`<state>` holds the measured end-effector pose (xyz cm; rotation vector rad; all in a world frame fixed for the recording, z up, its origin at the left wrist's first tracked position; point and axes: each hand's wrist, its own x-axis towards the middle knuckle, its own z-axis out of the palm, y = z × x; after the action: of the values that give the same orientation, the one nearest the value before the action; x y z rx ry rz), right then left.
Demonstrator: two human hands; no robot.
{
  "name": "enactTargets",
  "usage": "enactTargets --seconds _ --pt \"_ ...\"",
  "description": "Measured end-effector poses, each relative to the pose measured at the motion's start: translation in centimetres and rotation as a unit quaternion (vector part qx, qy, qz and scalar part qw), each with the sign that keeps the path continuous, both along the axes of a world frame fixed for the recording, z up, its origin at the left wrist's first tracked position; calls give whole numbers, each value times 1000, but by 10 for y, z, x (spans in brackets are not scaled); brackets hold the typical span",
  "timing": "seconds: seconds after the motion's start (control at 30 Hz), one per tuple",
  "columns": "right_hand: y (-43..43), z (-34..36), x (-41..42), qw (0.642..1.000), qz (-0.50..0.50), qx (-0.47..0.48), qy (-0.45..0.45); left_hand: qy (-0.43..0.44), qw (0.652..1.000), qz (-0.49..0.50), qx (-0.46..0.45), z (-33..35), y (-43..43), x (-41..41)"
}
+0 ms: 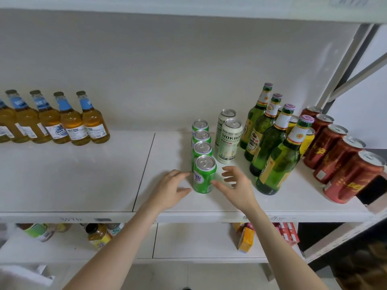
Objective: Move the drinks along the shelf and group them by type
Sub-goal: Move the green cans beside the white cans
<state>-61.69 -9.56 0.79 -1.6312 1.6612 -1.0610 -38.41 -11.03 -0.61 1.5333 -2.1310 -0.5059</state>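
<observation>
The front green can (204, 174) stood upright on the white shelf (83, 174), nearest of a four-can row. The left hand (169, 191) lay just left of it, fingers spread, fingertips (187, 174) at its side. The right hand (236, 185) hovered just right, fingers loosely curled open, thumb touching the can's lower side.

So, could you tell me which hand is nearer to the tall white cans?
The right hand: it sits just in front of the white cans, while the left hand lies beyond the green cans.
</observation>
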Motion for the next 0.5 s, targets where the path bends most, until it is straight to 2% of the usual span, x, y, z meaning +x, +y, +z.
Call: enactTargets --seconds 0.13,0.3,0.5 --pt "27 5 -5 988 -27 -58 137 -118 990 40 -66 9 26 12" --pt "59 10 3 941 -54 -111 315 -189 970 84 -127 14 57 24" --pt "86 11 32 900 -55 -117 415 -247 957 100 -114 10 88 53"
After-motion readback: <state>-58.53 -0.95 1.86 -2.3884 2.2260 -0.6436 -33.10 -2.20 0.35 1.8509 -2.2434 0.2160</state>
